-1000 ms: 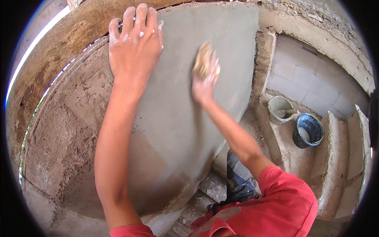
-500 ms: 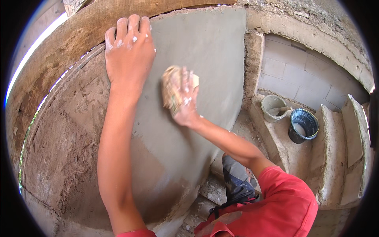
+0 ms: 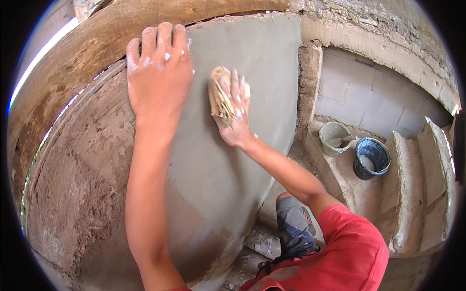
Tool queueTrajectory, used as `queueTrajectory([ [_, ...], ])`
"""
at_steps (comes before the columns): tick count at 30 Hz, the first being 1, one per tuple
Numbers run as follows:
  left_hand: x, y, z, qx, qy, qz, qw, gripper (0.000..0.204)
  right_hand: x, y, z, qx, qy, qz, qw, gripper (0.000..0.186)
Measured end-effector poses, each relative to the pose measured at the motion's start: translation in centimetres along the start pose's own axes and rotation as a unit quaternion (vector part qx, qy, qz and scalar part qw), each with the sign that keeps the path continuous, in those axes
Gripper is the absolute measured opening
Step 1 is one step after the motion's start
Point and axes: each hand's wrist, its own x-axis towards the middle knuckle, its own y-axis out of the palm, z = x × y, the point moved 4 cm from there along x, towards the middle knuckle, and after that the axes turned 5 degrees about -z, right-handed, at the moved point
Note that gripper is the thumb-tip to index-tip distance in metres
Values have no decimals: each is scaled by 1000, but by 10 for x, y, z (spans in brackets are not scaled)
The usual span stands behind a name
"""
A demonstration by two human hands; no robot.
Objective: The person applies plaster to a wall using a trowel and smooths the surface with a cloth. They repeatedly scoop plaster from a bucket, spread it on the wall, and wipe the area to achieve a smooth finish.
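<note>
My left hand point(image 3: 159, 77), specked with white, is hooked by its fingers over the top edge of a wall, beside a wooden beam point(image 3: 97, 41). To its right, my right hand point(image 3: 236, 111) presses a crumpled tan rag point(image 3: 221, 99) against smooth grey plaster point(image 3: 262, 63) on the wall face. Whether the rag is cloth or paper, I cannot tell. Its far side is hidden against the wall. Left of my left arm the wall point(image 3: 82, 179) is rough and brown. Below my right hand, a darker patch borders the grey coat.
On a concrete ledge at the right stand a pale bucket point(image 3: 333, 140) with a handled tool in it and a dark blue bucket point(image 3: 371, 157) holding greyish liquid. Concrete steps point(image 3: 407, 189) rise beyond them. Rubble point(image 3: 264, 242) lies by my leg.
My right hand has slid up and slightly right across the plaster with the rag. My left hand keeps its hold on the wall's edge. The view has shifted a little.
</note>
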Motion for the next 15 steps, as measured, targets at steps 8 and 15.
queueTrajectory([
  [8, 11, -3, -2, 51, 16, 51, 997, 28, -46, 11, -188, 52, 502, -99, 857, 97],
  [15, -16, 32, 10, 129, 27, 149, 980, 40, -347, -22, -14, 144, 690, 222, 674, 86],
])
